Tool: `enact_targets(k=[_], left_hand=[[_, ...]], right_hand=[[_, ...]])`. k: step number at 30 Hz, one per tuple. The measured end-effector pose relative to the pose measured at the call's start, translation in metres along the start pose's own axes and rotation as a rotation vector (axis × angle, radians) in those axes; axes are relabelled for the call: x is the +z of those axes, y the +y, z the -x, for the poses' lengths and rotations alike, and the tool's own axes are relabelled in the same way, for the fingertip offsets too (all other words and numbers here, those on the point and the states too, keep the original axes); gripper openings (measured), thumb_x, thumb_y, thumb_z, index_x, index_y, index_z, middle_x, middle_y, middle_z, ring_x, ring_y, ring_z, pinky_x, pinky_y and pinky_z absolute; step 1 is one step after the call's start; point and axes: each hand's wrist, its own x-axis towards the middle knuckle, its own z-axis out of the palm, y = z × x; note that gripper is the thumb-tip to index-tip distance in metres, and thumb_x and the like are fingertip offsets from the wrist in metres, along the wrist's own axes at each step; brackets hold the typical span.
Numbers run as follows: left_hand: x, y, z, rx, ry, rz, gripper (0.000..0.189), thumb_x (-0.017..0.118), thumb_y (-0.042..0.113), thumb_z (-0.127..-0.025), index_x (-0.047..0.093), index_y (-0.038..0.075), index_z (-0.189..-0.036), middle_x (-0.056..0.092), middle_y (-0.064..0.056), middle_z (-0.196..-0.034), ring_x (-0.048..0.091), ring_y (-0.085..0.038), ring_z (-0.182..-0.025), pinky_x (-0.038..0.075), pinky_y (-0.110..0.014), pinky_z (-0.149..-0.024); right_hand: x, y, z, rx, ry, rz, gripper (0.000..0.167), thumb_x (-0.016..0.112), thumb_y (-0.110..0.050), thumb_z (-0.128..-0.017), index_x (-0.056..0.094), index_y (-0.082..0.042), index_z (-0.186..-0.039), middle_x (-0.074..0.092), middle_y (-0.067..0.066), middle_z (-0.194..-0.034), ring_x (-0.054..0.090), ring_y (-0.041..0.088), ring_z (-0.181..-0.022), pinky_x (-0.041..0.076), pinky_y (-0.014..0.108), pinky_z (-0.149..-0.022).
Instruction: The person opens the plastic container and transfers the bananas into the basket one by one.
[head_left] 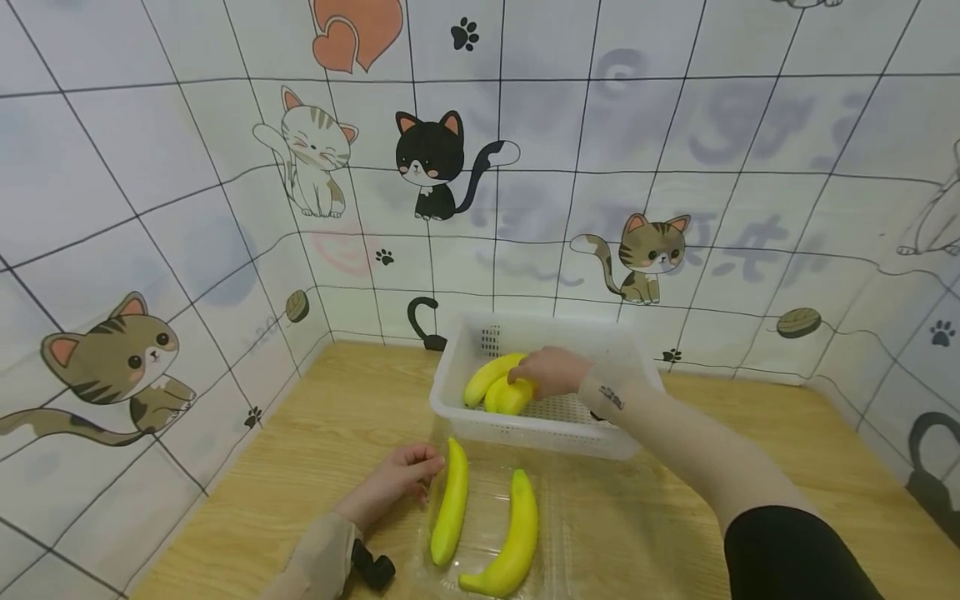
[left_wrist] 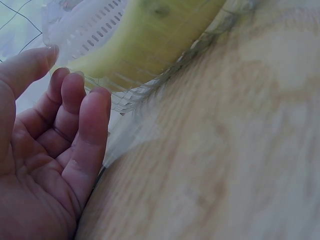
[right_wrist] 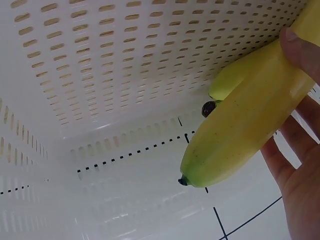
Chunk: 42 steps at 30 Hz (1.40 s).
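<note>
A white perforated basket (head_left: pixel 525 429) stands on the wooden table and has two yellow bananas in it. My right hand (head_left: pixel 551 371) reaches into it and grips one banana (head_left: pixel 512 397) (right_wrist: pixel 245 125); the other banana (head_left: pixel 487 375) (right_wrist: pixel 231 80) lies just behind. In front of the basket a clear plastic tray (head_left: pixel 558 533) carries two more bananas, one on the left (head_left: pixel 450 510) and one on the right (head_left: pixel 513 537). My left hand (head_left: pixel 401 475) (left_wrist: pixel 55 150) rests at the tray's left edge with loosely curled fingers (left_wrist: pixel 90 125), beside the left banana (left_wrist: pixel 145 45), holding nothing.
Walls with cat stickers close the table in on the left (head_left: pixel 112 358) and at the back (head_left: pixel 652 250). Bare wooden tabletop (head_left: pixel 810 450) lies right of the basket and left of the tray. A black wrist strap (head_left: pixel 372 569) shows on my left wrist.
</note>
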Motion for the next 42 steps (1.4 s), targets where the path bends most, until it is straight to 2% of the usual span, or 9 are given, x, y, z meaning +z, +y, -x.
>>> enact_targets(k=[6, 23, 30, 34, 39, 42], left_hand=[[0.003, -0.001, 0.000, -0.008, -0.006, -0.026, 0.026, 0.060, 0.026, -0.097, 0.057, 0.000, -0.098, 0.052, -0.002, -0.080, 0.051, -0.015, -0.072, 0.052, -0.026, -0.059], [0.002, 0.001, -0.001, -0.006, -0.012, -0.021, 0.029, 0.060, 0.027, -0.097, 0.056, -0.002, -0.098, 0.052, -0.002, -0.079, 0.051, -0.014, -0.070, 0.051, -0.026, -0.058], [0.001, 0.003, -0.001, -0.013, -0.007, -0.012, 0.030, 0.061, 0.027, -0.096, 0.055, -0.002, -0.098, 0.052, -0.002, -0.080, 0.051, -0.014, -0.070, 0.051, -0.027, -0.059], [0.001, 0.003, -0.001, -0.012, -0.008, -0.020, 0.029, 0.061, 0.027, -0.097, 0.055, -0.002, -0.098, 0.052, -0.002, -0.080, 0.052, -0.014, -0.071, 0.051, -0.027, -0.059], [0.000, 0.002, -0.001, -0.010, -0.016, -0.018, 0.025, 0.059, 0.026, -0.097, 0.056, 0.001, -0.095, 0.052, -0.002, -0.079, 0.052, -0.014, -0.070, 0.051, -0.026, -0.058], [0.000, 0.001, 0.000, -0.013, -0.018, -0.005, 0.024, 0.059, 0.027, -0.098, 0.056, 0.003, -0.095, 0.052, -0.002, -0.079, 0.051, -0.014, -0.070, 0.051, -0.027, -0.059]], right_hand=[[0.002, -0.004, 0.003, 0.011, -0.052, -0.022, 0.044, 0.078, -0.016, -0.083, 0.064, -0.025, -0.124, 0.064, -0.001, -0.121, 0.058, 0.021, -0.111, 0.044, 0.043, -0.099], [0.003, -0.002, 0.003, -0.016, -0.027, 0.021, 0.043, 0.077, -0.016, -0.084, 0.063, -0.022, -0.124, 0.063, 0.000, -0.118, 0.060, 0.019, -0.105, 0.046, 0.040, -0.095], [0.010, 0.006, -0.001, 0.004, 0.036, 0.158, 0.038, 0.079, -0.028, -0.081, 0.065, -0.022, -0.116, 0.066, -0.004, -0.104, 0.059, 0.014, -0.093, 0.048, 0.035, -0.084], [0.011, 0.007, 0.001, 0.036, 0.052, 0.188, 0.032, 0.080, -0.027, -0.080, 0.066, -0.020, -0.109, 0.066, -0.004, -0.095, 0.058, 0.013, -0.084, 0.049, 0.035, -0.081], [0.006, 0.005, 0.003, 0.039, 0.040, 0.151, 0.030, 0.079, -0.026, -0.082, 0.067, -0.019, -0.108, 0.066, -0.003, -0.094, 0.057, 0.014, -0.081, 0.050, 0.037, -0.081], [0.005, 0.008, 0.003, 0.051, 0.006, 0.108, 0.035, 0.079, -0.027, -0.081, 0.066, -0.019, -0.114, 0.067, -0.001, -0.101, 0.060, 0.016, -0.089, 0.050, 0.039, -0.085]])
